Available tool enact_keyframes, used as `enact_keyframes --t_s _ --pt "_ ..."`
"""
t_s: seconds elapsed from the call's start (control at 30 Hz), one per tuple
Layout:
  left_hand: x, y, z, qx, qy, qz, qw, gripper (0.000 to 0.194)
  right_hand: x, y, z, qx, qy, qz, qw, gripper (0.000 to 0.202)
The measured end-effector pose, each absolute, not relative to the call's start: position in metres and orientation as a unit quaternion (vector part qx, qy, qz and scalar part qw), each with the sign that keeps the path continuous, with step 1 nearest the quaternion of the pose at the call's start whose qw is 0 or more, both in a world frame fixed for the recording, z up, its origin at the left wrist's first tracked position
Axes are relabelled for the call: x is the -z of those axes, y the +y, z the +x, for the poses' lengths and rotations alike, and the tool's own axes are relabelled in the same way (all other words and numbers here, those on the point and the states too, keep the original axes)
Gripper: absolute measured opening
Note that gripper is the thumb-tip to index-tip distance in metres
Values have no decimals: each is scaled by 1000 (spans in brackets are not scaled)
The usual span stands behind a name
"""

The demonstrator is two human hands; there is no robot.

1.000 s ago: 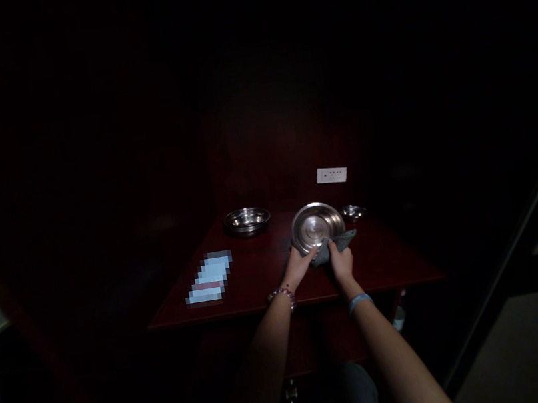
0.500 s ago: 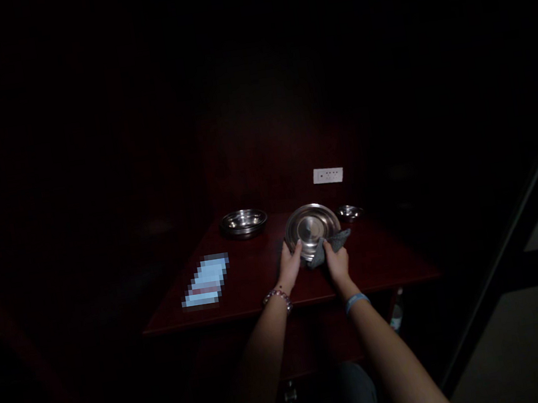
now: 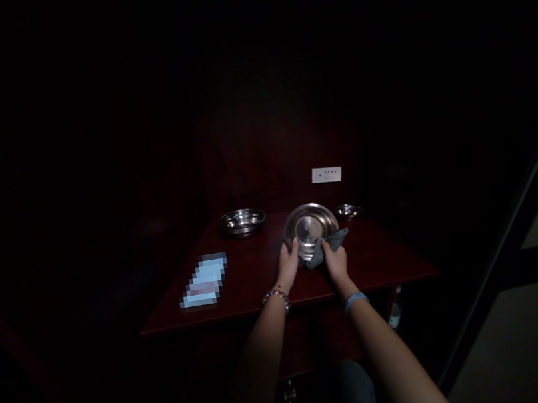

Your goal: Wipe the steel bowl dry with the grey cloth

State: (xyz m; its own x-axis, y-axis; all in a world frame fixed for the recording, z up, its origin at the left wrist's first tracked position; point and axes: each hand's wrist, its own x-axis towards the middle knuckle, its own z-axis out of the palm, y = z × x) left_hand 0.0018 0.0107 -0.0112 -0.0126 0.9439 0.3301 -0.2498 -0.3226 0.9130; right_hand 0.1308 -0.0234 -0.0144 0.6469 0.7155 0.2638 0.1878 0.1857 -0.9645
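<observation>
Bowl [image 3: 310, 222] in 2 hands, tilted

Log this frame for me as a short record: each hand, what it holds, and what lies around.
left hand: left hand grips the near left rim of a metal bowl, thumb over the inside
right hand: right hand pinches a grey cloth against the bowl's near right rim
bowl pose: tilted, inside facing the camera
back left: stacked metal bowls
back right: small metal bowl
front left: pixelated bright rectangle
surface: dark red table
wall: white socket panel
</observation>
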Motion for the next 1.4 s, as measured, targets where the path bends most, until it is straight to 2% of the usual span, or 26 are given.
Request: enact_keyframes --t_s 0.3,0.5,0.73,0.93,1.4 --pt "3 6 -2 -658 326 494 466 41 17 -21 130 -199 -403 -579 681 39" --pt "9 11 3 -638 304 497 504 32 17 -22 133 -204 -387 -594 675 35" --pt "17 12 3 -630 303 527 482 48 20 -19 133 -210 -380 -587 684 38" --pt "18 14 1 -608 335 532 485 28 20 -20 133 -201 -383 -583 688 41" --pt "21 19 0 -608 353 536 467 27 24 -17 134 -204 -383 -584 686 41"
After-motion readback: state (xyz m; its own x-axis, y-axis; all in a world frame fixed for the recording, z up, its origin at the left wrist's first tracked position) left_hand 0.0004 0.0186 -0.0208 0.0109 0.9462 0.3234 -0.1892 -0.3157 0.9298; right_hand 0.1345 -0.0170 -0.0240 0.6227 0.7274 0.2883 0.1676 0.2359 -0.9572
